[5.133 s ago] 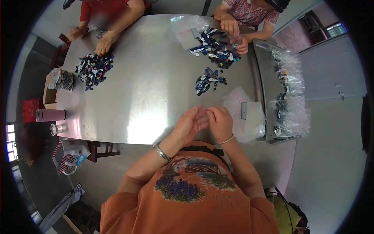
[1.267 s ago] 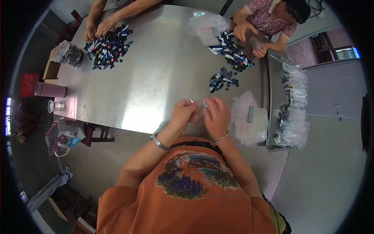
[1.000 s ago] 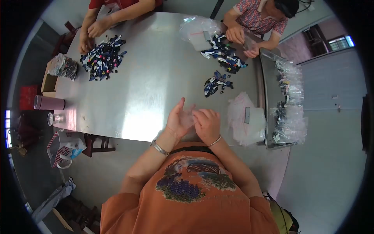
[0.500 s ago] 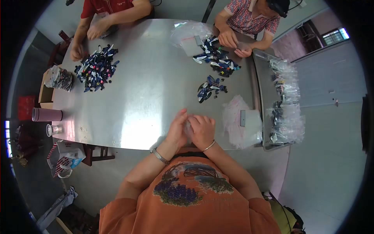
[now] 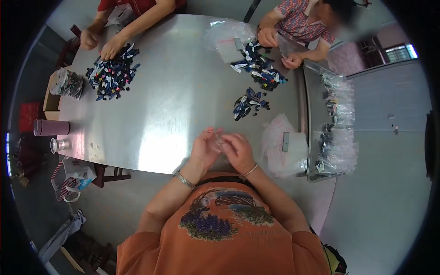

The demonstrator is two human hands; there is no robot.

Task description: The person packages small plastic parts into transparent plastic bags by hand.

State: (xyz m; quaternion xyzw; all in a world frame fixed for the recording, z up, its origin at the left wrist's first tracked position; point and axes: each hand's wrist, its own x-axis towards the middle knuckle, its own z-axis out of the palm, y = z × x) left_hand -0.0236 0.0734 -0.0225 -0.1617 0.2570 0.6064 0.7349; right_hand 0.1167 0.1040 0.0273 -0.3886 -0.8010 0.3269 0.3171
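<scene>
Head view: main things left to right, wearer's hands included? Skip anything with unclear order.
Pink tumbler → large pile of small dark parts → left hand → right hand → flat plastic bags → metal tray.

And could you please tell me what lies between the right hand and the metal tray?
In the head view, clear bags with a grey bar on top lie between the right hand and the metal tray.

A pinkish bottle [image 5: 51, 127] and a clear cup [image 5: 59, 145] are sitting near each other by the left edge of the tabletop [image 5: 151, 87], while a striped bag [image 5: 81, 170] is showing lower down.
</scene>
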